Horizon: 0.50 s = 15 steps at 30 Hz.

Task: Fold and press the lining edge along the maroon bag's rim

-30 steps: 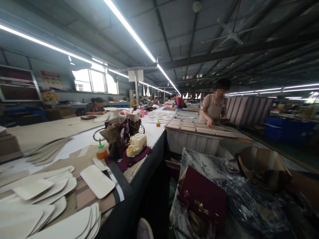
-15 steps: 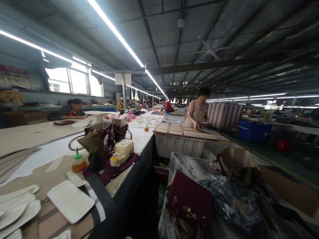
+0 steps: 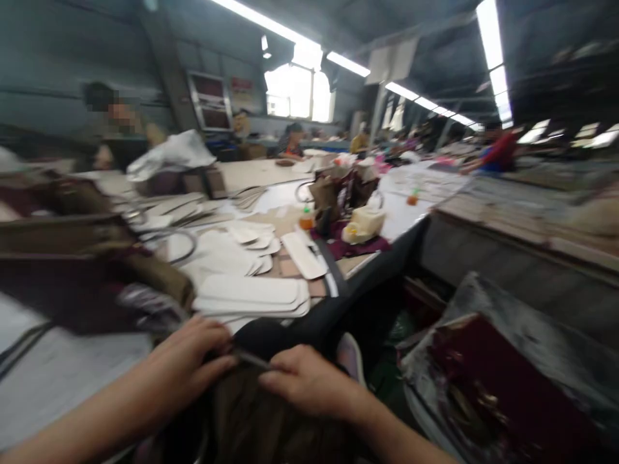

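Note:
At the bottom of the view, my left hand (image 3: 200, 351) and my right hand (image 3: 309, 380) are closed on the upper edge of a dark brown fabric piece (image 3: 275, 419). A thin greyish edge runs taut between them. The piece hangs below my hands, and its lower part is dark and out of frame, so its full shape cannot be told. Just beyond my hands lies a stack of white rounded panels (image 3: 249, 293) on the worktable. Left of my left hand stands a blurred maroon and brown bag (image 3: 62, 283).
Farther along the table are an orange glue bottle (image 3: 306, 220), a cream plastic container (image 3: 365, 224) and a brown bag (image 3: 333, 193). At right, a maroon bag (image 3: 512, 380) lies on plastic sheeting. Co-workers are at left (image 3: 120, 122) and far right (image 3: 498, 151).
My view has swung left and down. Both hands and the brown fabric piece have come into view, as has the bag at left.

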Motion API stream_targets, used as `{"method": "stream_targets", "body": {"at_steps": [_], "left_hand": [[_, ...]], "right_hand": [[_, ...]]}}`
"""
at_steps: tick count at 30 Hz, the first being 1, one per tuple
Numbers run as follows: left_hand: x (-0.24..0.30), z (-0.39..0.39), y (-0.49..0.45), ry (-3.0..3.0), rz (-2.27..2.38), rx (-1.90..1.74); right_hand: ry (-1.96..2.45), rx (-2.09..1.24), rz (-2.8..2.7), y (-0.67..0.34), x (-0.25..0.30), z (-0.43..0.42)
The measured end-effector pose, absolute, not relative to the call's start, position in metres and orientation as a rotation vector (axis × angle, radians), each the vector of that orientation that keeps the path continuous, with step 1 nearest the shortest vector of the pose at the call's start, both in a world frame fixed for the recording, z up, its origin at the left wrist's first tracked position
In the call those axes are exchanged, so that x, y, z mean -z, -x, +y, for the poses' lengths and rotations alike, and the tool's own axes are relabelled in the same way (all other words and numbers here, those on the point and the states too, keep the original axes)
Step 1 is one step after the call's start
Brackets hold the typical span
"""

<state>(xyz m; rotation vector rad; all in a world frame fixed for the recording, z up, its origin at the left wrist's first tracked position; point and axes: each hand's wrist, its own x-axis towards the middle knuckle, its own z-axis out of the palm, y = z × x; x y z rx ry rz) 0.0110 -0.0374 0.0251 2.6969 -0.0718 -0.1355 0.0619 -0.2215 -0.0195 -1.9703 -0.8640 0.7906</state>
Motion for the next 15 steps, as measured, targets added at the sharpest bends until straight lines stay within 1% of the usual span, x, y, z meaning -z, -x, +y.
{"method": "stream_targets", "body": {"at_steps": [3, 4, 7, 15], "left_hand": [[-0.031, -0.03, 0.0, -2.746, 0.019, 0.239], [-0.032, -0.029, -0.002, -2.742, -0.013, 0.237], [-0.031, -0.026, -0.009, -2.71, -0.011, 0.259], [-0.025, -0.024, -0.013, -2.64, 0.003, 0.262]], "right_hand": [[1.814, -0.921, -0.878, -0.07, 0.039, -0.216], [1.78, -0.97, -0.876, -0.073, 0.042, -0.216], [1.753, -1.055, -0.81, -0.076, 0.047, -0.218], [1.751, -1.128, -0.727, -0.074, 0.043, -0.217]]}}
